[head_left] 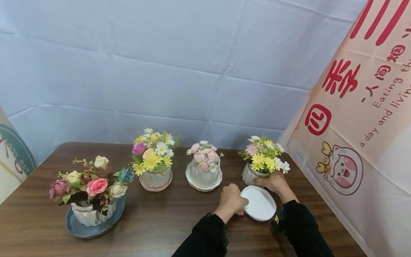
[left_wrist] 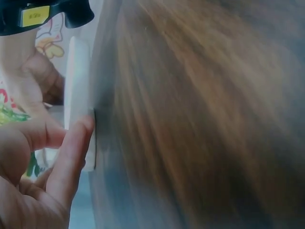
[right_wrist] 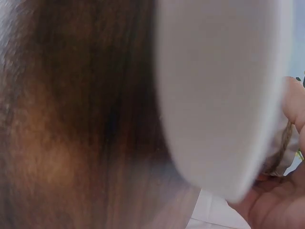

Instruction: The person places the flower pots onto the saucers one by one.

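Note:
In the head view my left hand (head_left: 232, 200) pinches the left edge of a round white saucer (head_left: 259, 204) between thumb and fingers. The saucer looks tilted, and the left wrist view shows it edge-on (left_wrist: 78, 81) close to the wooden tabletop. Just behind it, my right hand (head_left: 277, 184) grips a pale ribbed flowerpot (head_left: 248, 175) filled with yellow, white and pink artificial flowers (head_left: 264, 157). Close up in the right wrist view, the saucer's white underside (right_wrist: 219, 95) covers much of the scene, and only part of my right hand (right_wrist: 281, 200) on the pot shows.
Left of my hands stand a white pot (head_left: 205, 175) of pink roses on a white saucer, a pot of mixed daisies (head_left: 155, 178) on a pink saucer, and a rose pot (head_left: 93, 216) on a blue plate (head_left: 77, 230). A printed cloth (head_left: 350, 117) hangs along the right edge.

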The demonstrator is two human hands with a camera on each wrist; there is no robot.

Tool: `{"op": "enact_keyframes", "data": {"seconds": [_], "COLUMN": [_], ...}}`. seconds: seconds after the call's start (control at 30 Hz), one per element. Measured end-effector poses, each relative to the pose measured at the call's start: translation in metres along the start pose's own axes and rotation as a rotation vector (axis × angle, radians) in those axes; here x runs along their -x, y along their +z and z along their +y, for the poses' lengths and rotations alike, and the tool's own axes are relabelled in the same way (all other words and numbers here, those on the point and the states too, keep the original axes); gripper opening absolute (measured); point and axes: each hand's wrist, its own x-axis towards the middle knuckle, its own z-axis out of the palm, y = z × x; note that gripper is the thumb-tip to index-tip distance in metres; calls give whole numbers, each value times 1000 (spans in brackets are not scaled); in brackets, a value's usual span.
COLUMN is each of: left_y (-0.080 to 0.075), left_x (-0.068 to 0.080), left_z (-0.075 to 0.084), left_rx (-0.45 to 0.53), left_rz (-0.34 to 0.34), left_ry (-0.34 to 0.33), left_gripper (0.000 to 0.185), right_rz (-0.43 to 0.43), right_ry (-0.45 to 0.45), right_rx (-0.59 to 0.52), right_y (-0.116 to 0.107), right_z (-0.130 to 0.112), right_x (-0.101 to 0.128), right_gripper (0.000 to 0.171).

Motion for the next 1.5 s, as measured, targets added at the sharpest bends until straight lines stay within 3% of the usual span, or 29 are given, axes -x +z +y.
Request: {"op": "enact_keyframes", "data": {"seconds": [0.33, 0.53, 0.83, 1.07, 1.3, 1.5], "left_y": [-32, -44, -58, -69, -79, -84], "left_x": [7, 10, 17, 18, 18, 18], "left_z": [-8, -15, -23, -28, -32, -38], "left_rx": [-88, -75, -35, -44, -55, -88], "left_rz": [-32, -51, -81, -118, -167, -196], "left_ry": [80, 102, 71, 94, 92, 59], "left_gripper": [18, 19, 23, 29, 22, 20], "right_rz": [32, 32, 14, 31, 67, 61], "right_ry": [-96, -107, -108, -142, -201, -187], "right_rx": [18, 36, 45, 31, 4, -2], "right_y": [1, 0, -1, 0, 1, 1], "right_z": [1, 4, 7, 5, 5, 7], "right_x": [-2, 0, 0, -1, 1, 1], "right_gripper": [83, 85, 85, 81, 78, 81]}}
